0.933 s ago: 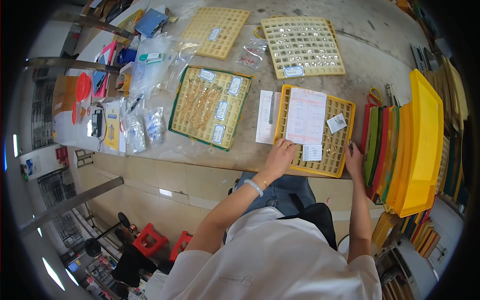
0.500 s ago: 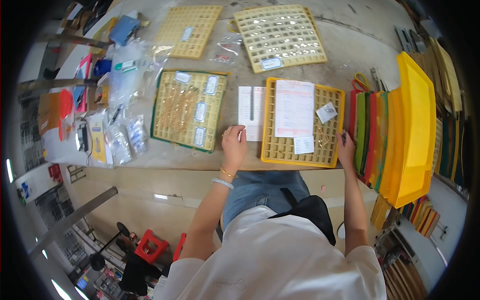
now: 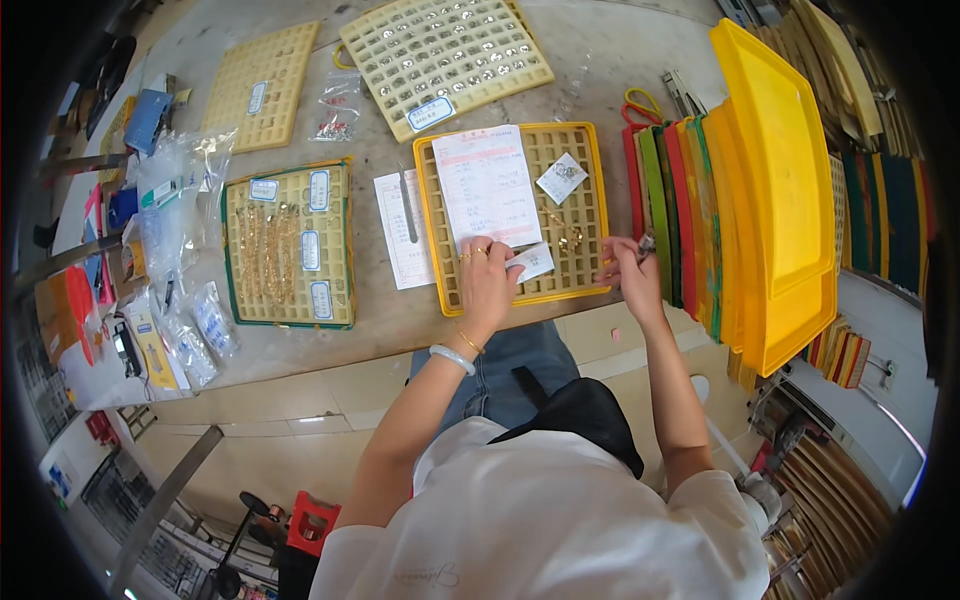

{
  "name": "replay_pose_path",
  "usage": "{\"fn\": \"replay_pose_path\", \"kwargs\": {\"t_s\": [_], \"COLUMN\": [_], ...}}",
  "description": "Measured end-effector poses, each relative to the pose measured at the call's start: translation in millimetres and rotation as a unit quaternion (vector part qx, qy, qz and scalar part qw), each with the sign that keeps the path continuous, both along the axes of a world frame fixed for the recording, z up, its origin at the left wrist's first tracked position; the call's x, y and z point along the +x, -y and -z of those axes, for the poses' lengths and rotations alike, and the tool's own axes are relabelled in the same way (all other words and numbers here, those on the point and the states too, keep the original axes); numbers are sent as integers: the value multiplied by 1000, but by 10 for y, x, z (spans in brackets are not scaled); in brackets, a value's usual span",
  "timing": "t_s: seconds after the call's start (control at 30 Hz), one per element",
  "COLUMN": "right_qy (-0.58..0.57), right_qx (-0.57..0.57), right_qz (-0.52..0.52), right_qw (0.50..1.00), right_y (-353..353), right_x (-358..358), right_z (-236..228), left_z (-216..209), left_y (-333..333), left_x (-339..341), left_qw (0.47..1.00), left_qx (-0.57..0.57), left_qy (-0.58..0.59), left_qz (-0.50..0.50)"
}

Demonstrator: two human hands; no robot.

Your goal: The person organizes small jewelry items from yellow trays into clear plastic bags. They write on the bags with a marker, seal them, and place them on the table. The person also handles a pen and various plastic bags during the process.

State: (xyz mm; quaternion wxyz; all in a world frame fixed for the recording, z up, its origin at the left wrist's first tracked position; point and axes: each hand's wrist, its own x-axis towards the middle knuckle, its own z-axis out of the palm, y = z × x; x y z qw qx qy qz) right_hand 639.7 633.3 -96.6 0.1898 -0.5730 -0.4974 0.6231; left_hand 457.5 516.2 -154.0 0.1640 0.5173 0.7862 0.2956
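Observation:
My left hand (image 3: 487, 284) is over the near part of a yellow-rimmed tray (image 3: 603, 215) with many small square cells. Its fingers are closed at the left end of a small white paper slip (image 3: 535, 261), which tilts upward to the right. Beneath the fingertips lies the lower edge of a large printed sheet (image 3: 487, 185). By the tray's right rim, my right hand (image 3: 634, 275) has curled fingers around a small greyish object (image 3: 647, 243), too small to name. A small clear packet (image 3: 563, 178) and some gold-coloured pieces (image 3: 568, 237) rest on the tray's right half.
A green-edged tray (image 3: 290, 245) with rows of gold-coloured pieces lies left. Behind are a tray of silvery pieces (image 3: 450, 55) and another pale tray (image 3: 265, 85). Coloured trays (image 3: 690, 215) stand on edge at right, beside a large yellow tray (image 3: 775, 200). Plastic bags (image 3: 190, 190) sit far left.
My left hand has moved from the table onto the tray and closed at the paper slip, which is now turned. My right hand has come in over the tray's right rim. The view has shifted.

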Motion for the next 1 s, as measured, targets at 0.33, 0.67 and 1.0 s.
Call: {"fn": "replay_pose_path", "kwargs": {"t_s": [0.33,0.67,1.0], "right_qy": [-149,-93,-62], "right_qx": [-136,121,309], "right_qz": [-245,-401,-325], "right_qw": [948,903,892], "right_y": [903,1723,1988], "right_x": [-596,-1425,-1596], "right_z": [71,754,1178], "left_z": [77,171,412], "left_y": [1494,1822,1987], "left_x": [-769,-1040,-1084], "left_qw": [965,997,994], "left_qx": [-141,-60,9], "left_qy": [178,42,100], "left_qz": [-134,-37,-50]}}
